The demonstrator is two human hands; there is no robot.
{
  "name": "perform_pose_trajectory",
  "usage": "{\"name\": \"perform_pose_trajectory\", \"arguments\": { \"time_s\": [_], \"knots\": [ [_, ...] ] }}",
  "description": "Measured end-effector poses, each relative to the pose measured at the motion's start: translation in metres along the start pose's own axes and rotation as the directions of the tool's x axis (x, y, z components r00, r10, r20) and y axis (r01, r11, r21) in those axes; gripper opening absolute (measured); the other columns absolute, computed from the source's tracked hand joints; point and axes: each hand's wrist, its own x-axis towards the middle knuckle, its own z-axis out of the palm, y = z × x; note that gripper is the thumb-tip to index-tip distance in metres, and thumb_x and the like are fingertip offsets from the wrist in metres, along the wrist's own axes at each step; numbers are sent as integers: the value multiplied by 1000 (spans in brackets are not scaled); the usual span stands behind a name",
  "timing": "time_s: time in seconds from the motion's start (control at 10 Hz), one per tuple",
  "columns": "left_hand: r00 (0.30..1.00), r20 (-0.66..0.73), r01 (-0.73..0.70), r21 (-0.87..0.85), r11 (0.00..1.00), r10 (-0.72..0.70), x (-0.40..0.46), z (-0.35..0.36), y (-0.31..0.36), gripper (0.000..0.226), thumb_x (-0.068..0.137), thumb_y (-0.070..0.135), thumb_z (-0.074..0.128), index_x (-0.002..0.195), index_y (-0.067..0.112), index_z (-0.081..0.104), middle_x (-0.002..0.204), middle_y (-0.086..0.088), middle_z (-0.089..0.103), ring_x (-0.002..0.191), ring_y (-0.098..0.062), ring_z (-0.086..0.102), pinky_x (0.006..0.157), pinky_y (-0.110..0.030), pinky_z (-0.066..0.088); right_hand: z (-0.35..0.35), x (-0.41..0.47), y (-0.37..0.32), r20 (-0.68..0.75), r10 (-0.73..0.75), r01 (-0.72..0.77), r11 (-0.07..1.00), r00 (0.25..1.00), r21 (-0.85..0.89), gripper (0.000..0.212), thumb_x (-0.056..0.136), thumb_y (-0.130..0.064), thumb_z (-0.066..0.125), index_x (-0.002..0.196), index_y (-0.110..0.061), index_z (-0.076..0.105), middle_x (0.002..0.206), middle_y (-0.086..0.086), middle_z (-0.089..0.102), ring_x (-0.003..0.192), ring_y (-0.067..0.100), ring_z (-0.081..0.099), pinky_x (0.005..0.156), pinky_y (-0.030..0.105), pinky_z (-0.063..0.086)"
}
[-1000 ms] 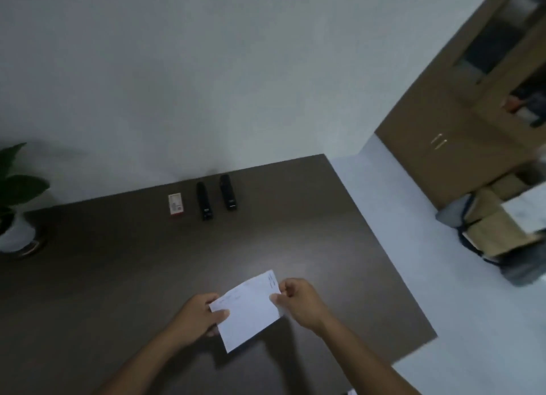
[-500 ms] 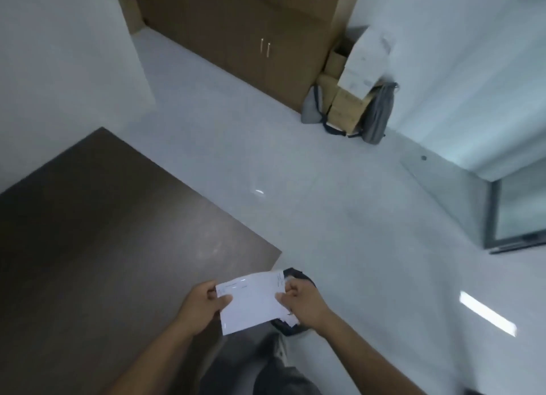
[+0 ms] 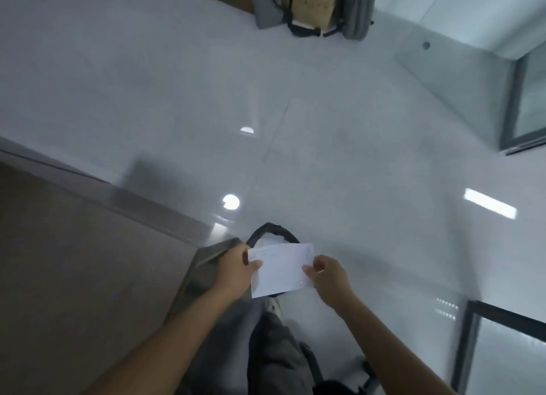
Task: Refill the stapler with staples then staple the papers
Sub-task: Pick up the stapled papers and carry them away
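Observation:
A small white sheaf of papers [image 3: 280, 269] is held between both hands, low in the middle of the view. My left hand [image 3: 235, 269] pinches its left edge with the thumb on top. My right hand [image 3: 326, 272] pinches its right edge. The papers hang over a black-rimmed bin [image 3: 271, 232] on the floor, beside the table's corner. No stapler or staple box is in view.
The brown table [image 3: 74, 261] fills the lower left, its corner at the middle. A white tiled floor [image 3: 325, 128] spreads ahead. Grey bags and a cardboard box [image 3: 313, 7] stand at the top. Glass panels [image 3: 529, 99] are at the right. My grey trouser leg [image 3: 274, 350] is below.
The view has swung right and down, away from the table with the staplers, to the floor. Both hands still hold the papers, which now hang over the bin.

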Motion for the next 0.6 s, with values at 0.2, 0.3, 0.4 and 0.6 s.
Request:
{"name": "perform_pose_trajectory", "arguments": {
  "time_s": [0.2, 0.3, 0.4, 0.6],
  "knots": [
    [998, -25, 65, 186, 980, -62, 132, 81, -77, 17, 91, 19, 69, 84, 18, 54, 84, -1, 61, 71, -14, 54, 55, -21, 36, 81, 126, 77, -27, 41, -43, 998, 999, -44, 41, 89, -20, 66, 60, -19, 38, 56, -4, 40, 50, 11, 35, 50, 27, 29],
    [997, -16, 76, 298, 952, -74, 192, 113, -126, 15, 92, 19, 65, 84, 19, 53, 86, -2, 63, 70, -13, 55, 53, -21, 35, 131, 188, 115, 1, 73, -73, 994, 997, -77, 38, 91, -22, 62, 62, -19, 38, 58, -4, 43, 52, 10, 39, 48, 25, 30],
    [999, 9, 24, 425, 905, -30, 233, 141, -173, 15, 95, 16, 62, 87, 21, 50, 91, -4, 66, 80, -20, 62, 59, -25, 41, 172, 238, 146, 34, 118, -114, 987, 992, -110, 29, 92, -24, 61, 68, -13, 48, 65, 0, 51, 56, 11, 46, 53, 28, 39],
    [999, -13, -28, 577, 816, 44, 256, 167, -212, 34, 94, 26, 65, 124, 17, 54, 118, -5, 66, 106, -28, 64, 78, -36, 52, 202, 277, 175, 134, 177, -155, 975, 975, -160, 27, 93, -27, 58, 114, -9, 57, 103, 9, 66, 80, 20, 58, 70, 29, 45]
  ]
}}
